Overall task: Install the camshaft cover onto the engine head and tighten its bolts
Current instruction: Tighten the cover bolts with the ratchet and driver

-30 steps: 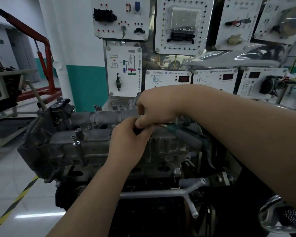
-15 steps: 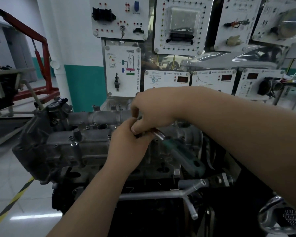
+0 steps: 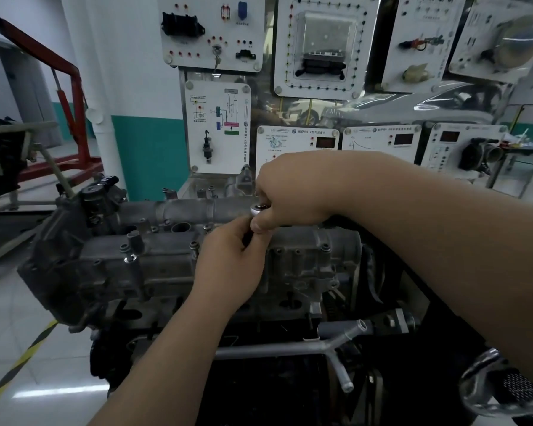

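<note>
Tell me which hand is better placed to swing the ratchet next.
Right. The right hand grips the ratchet from above, so it can probably swing it. The left hand sits lower, its grip curled round the socket beneath, apparently steadying it. The handle is hidden.

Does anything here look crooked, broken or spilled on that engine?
Nothing stands out. The camshaft cover sits flat on the engine, with no spill or crack showing. The left hand and right hand grip a shiny tool over its middle.

Dim indoor light, floor (image 3: 53,392) glare, wide-angle edge warp, slight blur.
</note>
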`<action>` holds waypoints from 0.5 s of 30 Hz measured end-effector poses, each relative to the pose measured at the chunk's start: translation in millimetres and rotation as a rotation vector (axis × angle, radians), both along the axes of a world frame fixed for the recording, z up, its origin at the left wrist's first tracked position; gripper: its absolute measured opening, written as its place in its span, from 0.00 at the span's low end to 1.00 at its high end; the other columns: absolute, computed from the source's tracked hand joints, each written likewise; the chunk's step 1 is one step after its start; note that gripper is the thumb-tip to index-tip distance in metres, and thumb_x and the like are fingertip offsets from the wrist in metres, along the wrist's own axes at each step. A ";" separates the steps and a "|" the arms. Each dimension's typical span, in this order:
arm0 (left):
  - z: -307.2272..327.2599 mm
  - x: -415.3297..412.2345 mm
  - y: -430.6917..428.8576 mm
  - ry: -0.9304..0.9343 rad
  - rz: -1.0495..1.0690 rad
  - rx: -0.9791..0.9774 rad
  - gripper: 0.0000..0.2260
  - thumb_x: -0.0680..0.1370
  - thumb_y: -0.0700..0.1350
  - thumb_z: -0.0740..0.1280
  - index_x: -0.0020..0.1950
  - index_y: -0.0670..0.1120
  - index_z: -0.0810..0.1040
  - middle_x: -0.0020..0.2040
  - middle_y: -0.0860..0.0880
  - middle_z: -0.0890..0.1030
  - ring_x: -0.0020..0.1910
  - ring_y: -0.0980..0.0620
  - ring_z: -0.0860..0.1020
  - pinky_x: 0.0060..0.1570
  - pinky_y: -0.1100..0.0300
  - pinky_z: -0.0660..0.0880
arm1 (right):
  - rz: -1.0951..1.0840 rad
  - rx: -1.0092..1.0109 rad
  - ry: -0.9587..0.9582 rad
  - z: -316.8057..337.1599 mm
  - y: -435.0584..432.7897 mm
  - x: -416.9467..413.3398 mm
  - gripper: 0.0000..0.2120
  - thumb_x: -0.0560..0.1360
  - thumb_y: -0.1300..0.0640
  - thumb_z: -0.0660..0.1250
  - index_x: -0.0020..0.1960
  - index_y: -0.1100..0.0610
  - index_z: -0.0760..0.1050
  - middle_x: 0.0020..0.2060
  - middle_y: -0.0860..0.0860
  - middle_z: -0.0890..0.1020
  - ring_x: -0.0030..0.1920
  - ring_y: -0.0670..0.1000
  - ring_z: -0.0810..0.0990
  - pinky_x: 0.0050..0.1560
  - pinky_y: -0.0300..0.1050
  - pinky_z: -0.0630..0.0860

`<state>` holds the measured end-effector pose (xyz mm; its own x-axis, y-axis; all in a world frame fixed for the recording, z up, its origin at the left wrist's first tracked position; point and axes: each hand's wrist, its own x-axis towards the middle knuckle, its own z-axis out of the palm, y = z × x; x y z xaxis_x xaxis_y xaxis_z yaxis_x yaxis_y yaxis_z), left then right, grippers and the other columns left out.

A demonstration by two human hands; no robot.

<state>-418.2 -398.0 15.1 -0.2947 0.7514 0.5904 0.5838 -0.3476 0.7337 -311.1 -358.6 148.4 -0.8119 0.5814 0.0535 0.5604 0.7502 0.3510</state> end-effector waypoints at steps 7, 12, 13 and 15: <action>5.2 4.1 -0.5 -0.050 0.110 -0.005 0.06 0.68 0.56 0.59 0.37 0.55 0.71 0.29 0.57 0.75 0.31 0.63 0.73 0.27 0.70 0.66 | -0.169 -0.075 -0.049 1.7 -7.1 -16.6 0.25 0.81 0.42 0.54 0.32 0.57 0.71 0.12 0.47 0.70 0.19 0.47 0.72 0.28 0.41 0.67; 1.5 1.3 -0.7 -0.075 0.104 0.025 0.05 0.70 0.52 0.64 0.36 0.53 0.75 0.30 0.56 0.77 0.28 0.59 0.73 0.25 0.71 0.66 | -0.159 -0.202 -0.013 3.6 2.7 -15.5 0.26 0.76 0.37 0.63 0.30 0.57 0.74 0.16 0.47 0.75 0.19 0.47 0.76 0.32 0.42 0.71; -0.1 0.1 -0.5 -0.073 0.101 0.030 0.05 0.72 0.50 0.66 0.36 0.53 0.76 0.30 0.56 0.78 0.28 0.58 0.73 0.25 0.70 0.66 | -0.132 -0.199 -0.016 4.5 4.9 -13.8 0.25 0.74 0.37 0.65 0.30 0.56 0.75 0.19 0.47 0.78 0.22 0.47 0.77 0.31 0.42 0.70; -1.5 -2.4 -0.8 -0.037 0.081 0.033 0.07 0.75 0.51 0.67 0.39 0.52 0.79 0.30 0.56 0.78 0.29 0.59 0.74 0.26 0.70 0.67 | -0.059 -0.129 -0.060 7.6 9.1 -10.5 0.20 0.72 0.38 0.69 0.37 0.55 0.78 0.28 0.46 0.79 0.28 0.47 0.75 0.31 0.41 0.67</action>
<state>-420.6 -398.8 13.7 -0.3763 0.7043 0.6019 0.5835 -0.3245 0.7445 -321.7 -349.4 156.0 -0.7758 0.6269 -0.0720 0.5856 0.7578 0.2877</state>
